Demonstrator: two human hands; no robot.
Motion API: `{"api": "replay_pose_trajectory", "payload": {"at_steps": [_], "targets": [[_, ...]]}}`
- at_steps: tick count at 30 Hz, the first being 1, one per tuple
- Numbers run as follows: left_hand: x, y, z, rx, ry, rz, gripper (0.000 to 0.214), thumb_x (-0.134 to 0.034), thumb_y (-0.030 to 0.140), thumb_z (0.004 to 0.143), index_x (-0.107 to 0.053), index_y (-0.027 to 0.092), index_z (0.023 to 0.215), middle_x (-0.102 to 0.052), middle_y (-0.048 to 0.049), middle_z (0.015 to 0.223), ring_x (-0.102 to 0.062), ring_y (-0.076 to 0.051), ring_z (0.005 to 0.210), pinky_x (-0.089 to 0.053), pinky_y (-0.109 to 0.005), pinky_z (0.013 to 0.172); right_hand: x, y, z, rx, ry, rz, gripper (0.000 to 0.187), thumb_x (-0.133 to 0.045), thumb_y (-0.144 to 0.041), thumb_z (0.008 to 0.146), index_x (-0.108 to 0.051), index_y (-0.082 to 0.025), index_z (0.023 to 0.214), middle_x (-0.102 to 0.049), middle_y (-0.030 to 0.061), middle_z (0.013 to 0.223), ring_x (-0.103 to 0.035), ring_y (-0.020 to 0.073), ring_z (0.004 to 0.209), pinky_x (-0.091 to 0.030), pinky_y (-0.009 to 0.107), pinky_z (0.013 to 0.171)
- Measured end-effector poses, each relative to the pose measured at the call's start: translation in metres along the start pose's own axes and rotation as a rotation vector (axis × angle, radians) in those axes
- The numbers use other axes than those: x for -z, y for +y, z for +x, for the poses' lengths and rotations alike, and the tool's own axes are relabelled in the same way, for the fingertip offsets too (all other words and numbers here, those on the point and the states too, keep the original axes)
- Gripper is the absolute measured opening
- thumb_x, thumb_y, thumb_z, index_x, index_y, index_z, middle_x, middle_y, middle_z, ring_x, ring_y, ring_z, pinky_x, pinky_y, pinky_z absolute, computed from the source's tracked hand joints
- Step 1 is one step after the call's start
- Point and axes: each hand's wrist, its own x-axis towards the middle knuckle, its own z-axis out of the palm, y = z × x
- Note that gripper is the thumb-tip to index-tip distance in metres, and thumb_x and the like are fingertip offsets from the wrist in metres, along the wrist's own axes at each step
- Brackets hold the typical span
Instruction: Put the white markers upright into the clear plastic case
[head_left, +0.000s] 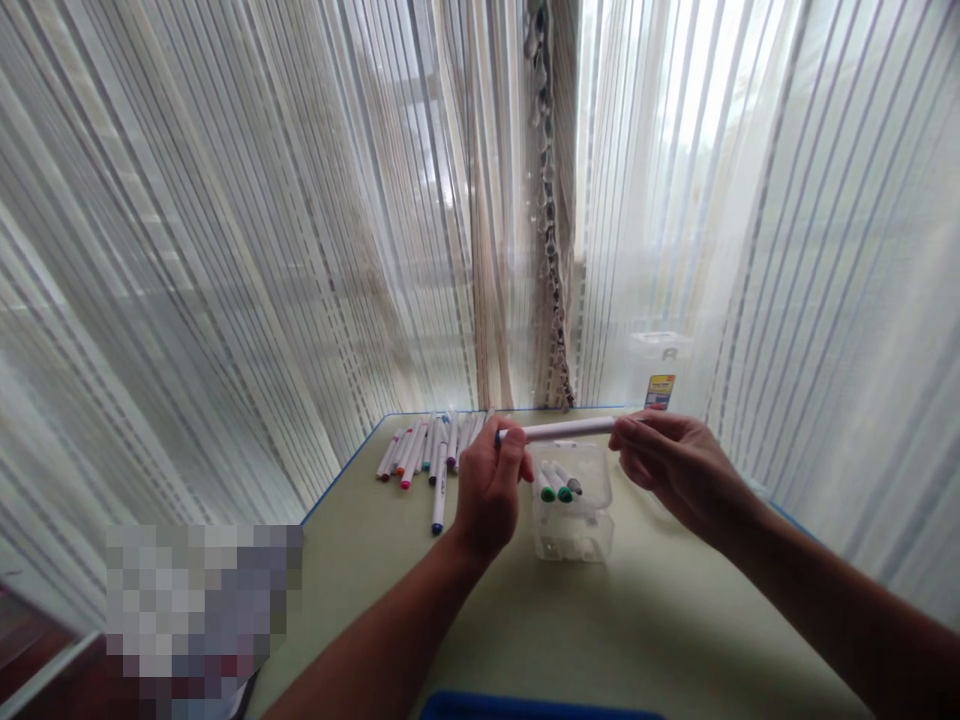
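Note:
Between my two hands a white marker (570, 429) is held nearly level above the table. My left hand (491, 475) is closed on its left end, where a dark blue tip shows. The fingers of my right hand (667, 455) pinch its other end, which they partly hide. Below the marker stands a clear plastic box (574, 540), with several markers inside, among them green-ended ones (556, 494) and a grey-ended one (574, 487). Left of my left hand lies a pile of white markers (412, 450) with coloured ends; a blue-ended marker (438, 500) sticks out toward me.
The pale green table (360, 600) has a blue edge. Sheer striped curtains (315, 250) hang behind it. At the back right stands a clear container (660, 350) with a yellow label. A blue object (540, 706) shows at the bottom edge. A blurred patch covers the lower left.

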Motion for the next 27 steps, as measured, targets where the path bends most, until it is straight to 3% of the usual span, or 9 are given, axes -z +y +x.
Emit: {"api": "replay_pose_trajectory", "payload": {"at_steps": [10, 27], "targets": [[-0.0039, 0.0020, -0.0013, 0.000, 0.007, -0.136, 0.037, -0.048, 0.053, 0.100, -0.054, 0.019, 0.085, -0.053, 0.0035, 0.056, -0.039, -0.011, 0.049, -0.028, -0.023, 0.046, 0.0020, 0.0008, 0.0010, 0.033, -0.039, -0.011, 0.028, -0.092, -0.041, 0.066, -0.079, -0.016, 0.066, -0.066, 0.0033, 0.057, -0.041, 0.0047, 0.036, -0.028, 0.021, 0.034], [-0.0027, 0.0072, -0.0029, -0.018, 0.005, -0.113, 0.028, -0.044, 0.044, 0.096, -0.055, 0.020, 0.088, -0.057, 0.0018, 0.058, -0.041, -0.013, 0.050, -0.029, -0.026, 0.049, 0.0021, -0.0006, 0.0009, 0.017, -0.040, 0.000, 0.028, -0.092, -0.041, 0.065, -0.079, -0.016, 0.065, -0.067, 0.0034, 0.058, -0.041, 0.0045, 0.037, -0.028, 0.020, 0.034]]}}
